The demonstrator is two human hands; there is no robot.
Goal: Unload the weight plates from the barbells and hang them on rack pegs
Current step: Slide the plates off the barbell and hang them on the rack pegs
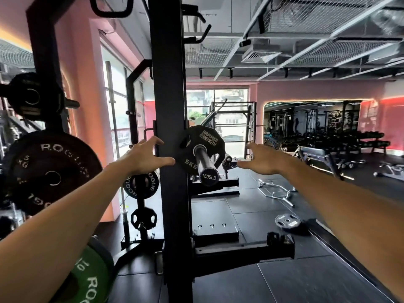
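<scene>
A black 5 kg Hammer Strength plate (pixel 207 142) sits on the barbell sleeve (pixel 204 166), whose end cap reads 1500LB and points toward me. The black rack upright (pixel 169 106) stands just left of the plate. My left hand (pixel 145 157) reaches forward with spread fingers in front of the upright, left of the plate, holding nothing. My right hand (pixel 261 159) is stretched out open to the right of the plate, a short gap away. Neither hand touches the plate.
Rogue plates hang on pegs at the left: a large black one (pixel 51 171), a smaller one (pixel 20 96) above, a green 10 (pixel 91 278) low down. Small plates (pixel 143 217) hang behind the upright. A loose plate (pixel 287 220) and a curl bar (pixel 274 192) lie on the floor.
</scene>
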